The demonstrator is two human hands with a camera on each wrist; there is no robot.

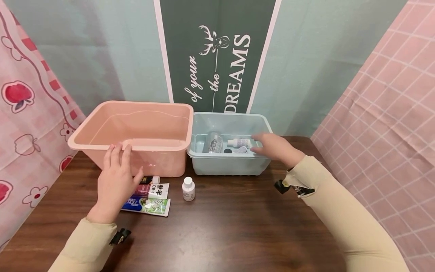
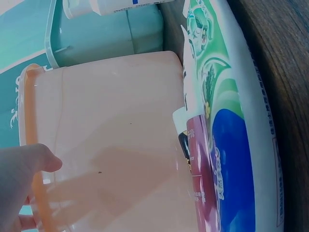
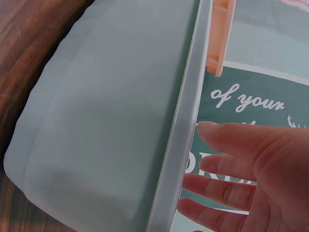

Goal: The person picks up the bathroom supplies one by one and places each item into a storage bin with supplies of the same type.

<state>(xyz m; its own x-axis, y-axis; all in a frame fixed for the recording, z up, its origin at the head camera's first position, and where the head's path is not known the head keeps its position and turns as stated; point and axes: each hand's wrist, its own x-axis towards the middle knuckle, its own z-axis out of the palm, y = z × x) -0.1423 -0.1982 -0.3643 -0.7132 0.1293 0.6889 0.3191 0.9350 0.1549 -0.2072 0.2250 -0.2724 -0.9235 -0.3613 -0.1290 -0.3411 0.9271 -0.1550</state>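
My left hand (image 1: 114, 177) is at the front rim of a pink plastic bin (image 1: 166, 160), its fairly straight fingertips at the edge. In the left wrist view the thumb (image 2: 50, 159) lies by the bin's outer side. Below that hand lie a green, white and blue tube (image 1: 154, 206), a white and magenta tube (image 1: 159, 190) and a dark tube with a white cap (image 1: 155, 180), partly hidden. Over the right end of a light blue bin (image 1: 231, 166), my right hand (image 1: 276, 149) holds nothing, fingers spread. Inside that bin lie a clear bottle (image 1: 214, 143) and a white bottle (image 1: 241, 142).
A small white bottle (image 1: 188, 189) stands upright on the dark wooden table (image 1: 231, 226), in front of the gap between the bins. More small items, partly hidden, lie in the blue bin. A printed curtain (image 1: 217, 68) hangs behind; pink cloths hang at both sides.
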